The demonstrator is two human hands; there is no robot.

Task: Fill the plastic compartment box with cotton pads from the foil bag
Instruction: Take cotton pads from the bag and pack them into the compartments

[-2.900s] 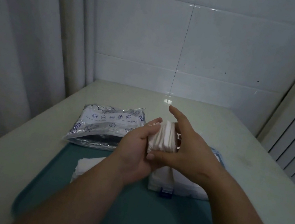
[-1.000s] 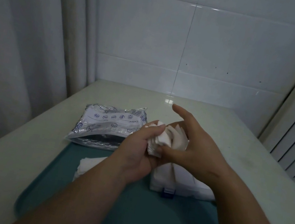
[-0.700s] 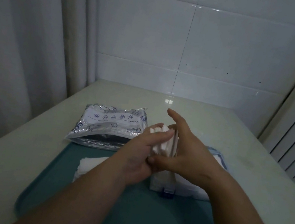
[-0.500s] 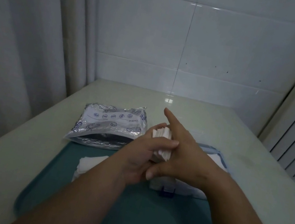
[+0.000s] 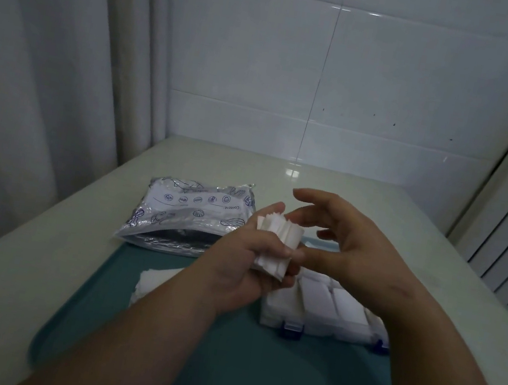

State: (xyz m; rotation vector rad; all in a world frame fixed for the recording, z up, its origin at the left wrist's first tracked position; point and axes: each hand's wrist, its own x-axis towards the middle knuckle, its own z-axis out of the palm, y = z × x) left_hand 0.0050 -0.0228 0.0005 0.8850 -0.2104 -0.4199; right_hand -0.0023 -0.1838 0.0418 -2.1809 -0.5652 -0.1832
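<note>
The left hand [image 5: 242,266] grips a fanned stack of cotton pads [image 5: 276,245] above the teal tray [image 5: 248,379]; the right hand [image 5: 346,246] hangs just beside it, fingers loosely spread, thumb tip at the stack's edge; beneath them the plastic compartment box [image 5: 324,308] sits on the tray, its near compartments packed white; a loose pile of pads [image 5: 153,279] lies at the tray's left; the foil bag [image 5: 190,215] rests on the desk [image 5: 14,270] behind.

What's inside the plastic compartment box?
White cotton pads fill the compartments that show. The left hand, gripping a pad stack, and the right hand cover the plastic compartment box's far part, so those compartments are unseen.
</note>
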